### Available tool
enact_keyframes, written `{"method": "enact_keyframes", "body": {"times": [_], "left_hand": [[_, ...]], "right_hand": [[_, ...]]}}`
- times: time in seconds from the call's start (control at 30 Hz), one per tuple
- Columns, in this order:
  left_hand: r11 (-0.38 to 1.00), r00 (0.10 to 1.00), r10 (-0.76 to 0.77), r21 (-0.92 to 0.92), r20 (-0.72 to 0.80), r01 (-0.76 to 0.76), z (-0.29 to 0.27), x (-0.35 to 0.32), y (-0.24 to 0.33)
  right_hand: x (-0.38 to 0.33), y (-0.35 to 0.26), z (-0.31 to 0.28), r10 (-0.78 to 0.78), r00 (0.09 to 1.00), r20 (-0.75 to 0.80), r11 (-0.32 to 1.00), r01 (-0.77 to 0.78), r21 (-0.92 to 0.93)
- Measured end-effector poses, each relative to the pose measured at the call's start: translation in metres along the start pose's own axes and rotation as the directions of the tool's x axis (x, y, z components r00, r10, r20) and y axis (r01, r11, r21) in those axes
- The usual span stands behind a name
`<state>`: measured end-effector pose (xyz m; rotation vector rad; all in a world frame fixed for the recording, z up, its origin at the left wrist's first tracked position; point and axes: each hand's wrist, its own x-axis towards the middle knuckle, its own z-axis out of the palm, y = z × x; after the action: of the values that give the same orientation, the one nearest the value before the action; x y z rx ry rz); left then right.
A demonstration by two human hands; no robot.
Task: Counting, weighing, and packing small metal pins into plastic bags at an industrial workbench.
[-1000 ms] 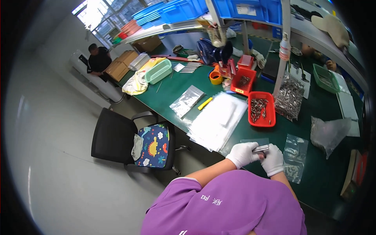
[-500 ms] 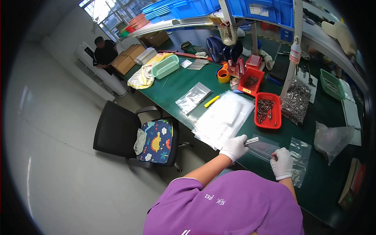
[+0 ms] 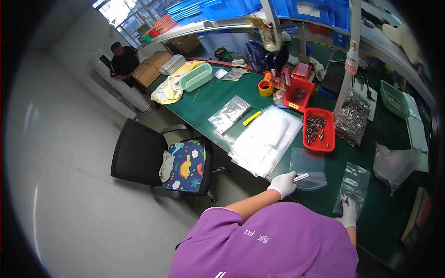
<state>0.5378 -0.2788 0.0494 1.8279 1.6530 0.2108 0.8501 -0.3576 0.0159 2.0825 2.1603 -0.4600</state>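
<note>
My left hand [image 3: 282, 184], in a white glove, is closed around a few short silver metal rods [image 3: 301, 177] that stick out to the right past the fingers. Just beyond it a clear plastic bag [image 3: 307, 160] lies flat on the green tabletop. My right hand [image 3: 347, 213], also gloved with a fingertip showing bare, is down at the near end of another clear plastic bag [image 3: 354, 178]. Its fingers are bent and pinch at this bag's lower part; the exact grip is small to see.
A red bin of metal pins [image 3: 319, 129] stands beyond the bags, beside a large bag of metal parts [image 3: 352, 118]. A stack of white plastic sheets [image 3: 264, 141] and a yellow cutter [image 3: 251, 118] lie left. An office chair [image 3: 185, 167] stands left; a person [image 3: 124, 62] is far off.
My right hand has let go of the middle bag and moved right and nearer, onto the other bag. My left hand has shifted slightly right and nearer with the rods.
</note>
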Motion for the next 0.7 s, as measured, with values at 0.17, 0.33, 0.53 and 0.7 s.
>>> {"method": "enact_keyframes", "body": {"times": [0.17,0.33,0.53,0.7], "left_hand": [[0.996,0.996,-0.071,-0.048,-0.060,0.068,-0.002,0.008,-0.003],[0.999,0.998,-0.037,0.008,-0.041,0.038,0.004,0.019,-0.001],[0.994,0.999,-0.045,0.097,0.016,0.043,0.027,0.023,0.014],[1.000,0.999,-0.001,0.012,-0.050,0.002,0.050,0.027,0.007]], "right_hand": [[-0.012,0.023,0.033,-0.031,0.908,-0.418,0.962,0.141,0.235],[-0.004,0.017,0.026,0.201,0.830,-0.521,0.836,0.132,0.533],[-0.032,-0.013,-0.047,0.354,0.905,-0.237,-0.468,0.391,0.793],[-0.032,-0.003,-0.023,0.284,0.936,0.210,-0.620,0.012,0.784]]}}
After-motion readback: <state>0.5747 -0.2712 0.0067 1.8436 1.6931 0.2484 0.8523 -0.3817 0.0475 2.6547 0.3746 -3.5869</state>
